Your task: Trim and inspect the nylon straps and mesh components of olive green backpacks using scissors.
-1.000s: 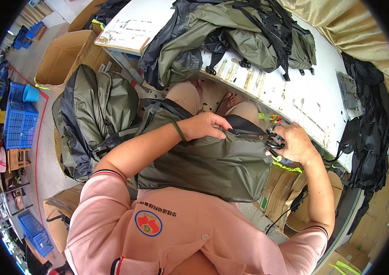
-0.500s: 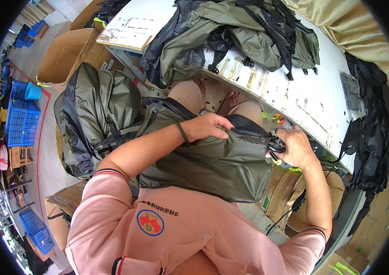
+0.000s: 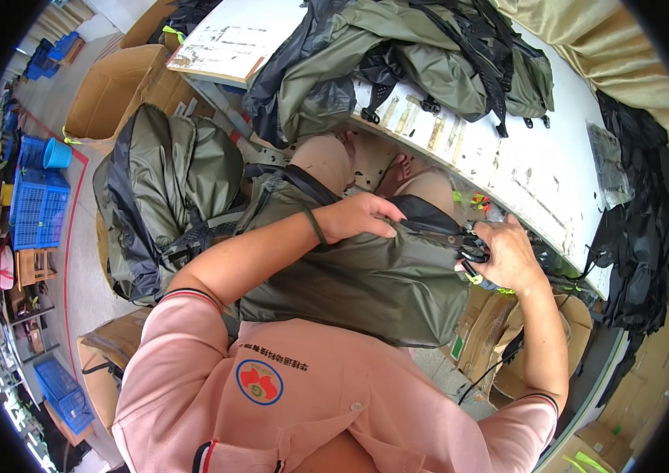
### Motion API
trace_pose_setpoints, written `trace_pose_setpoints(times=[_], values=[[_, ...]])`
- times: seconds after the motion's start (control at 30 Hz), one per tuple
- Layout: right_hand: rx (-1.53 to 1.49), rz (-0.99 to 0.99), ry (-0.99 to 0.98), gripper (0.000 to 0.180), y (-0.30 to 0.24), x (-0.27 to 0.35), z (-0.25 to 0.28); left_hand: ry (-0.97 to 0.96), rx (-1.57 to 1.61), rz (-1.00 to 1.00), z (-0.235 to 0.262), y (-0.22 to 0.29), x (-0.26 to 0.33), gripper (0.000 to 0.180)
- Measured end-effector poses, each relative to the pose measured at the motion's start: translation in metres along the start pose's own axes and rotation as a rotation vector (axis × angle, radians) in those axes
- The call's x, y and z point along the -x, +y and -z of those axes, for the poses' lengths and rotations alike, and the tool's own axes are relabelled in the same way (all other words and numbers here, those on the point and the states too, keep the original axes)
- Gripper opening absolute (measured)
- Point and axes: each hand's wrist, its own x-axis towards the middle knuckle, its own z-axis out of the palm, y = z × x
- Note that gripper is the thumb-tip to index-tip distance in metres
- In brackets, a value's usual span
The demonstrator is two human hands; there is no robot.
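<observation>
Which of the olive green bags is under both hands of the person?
The olive bag on the lap: left hand and right hand rest on it. The others lie apart, one on the floor, others on the white table.

Open brown cardboard box on floor, upper left

The right hand covers most of the black tool in its grip, so its shape cannot be told; it may be small scissors. The left hand's fingertips sink into a fold of the olive bag. Under both grips, the bag hides the lap.
</observation>
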Motion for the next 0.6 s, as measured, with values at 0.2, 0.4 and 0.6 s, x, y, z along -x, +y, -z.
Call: trace_pose_setpoints(times=[0.2,0.4,0.6], values=[[0.016,-0.010,-0.025,0.038,-0.002,-0.003,-0.001,-0.036,-0.001,-0.005,0.000,0.002,0.002,0.035],[0.029,-0.008,-0.043,0.040,-0.008,-0.003,0.003,-0.032,0.027,0.006,0.000,0.002,0.002,0.035],[0.037,-0.011,-0.053,0.039,-0.014,-0.007,0.003,-0.046,-0.007,-0.016,-0.003,0.004,0.002,0.035]])
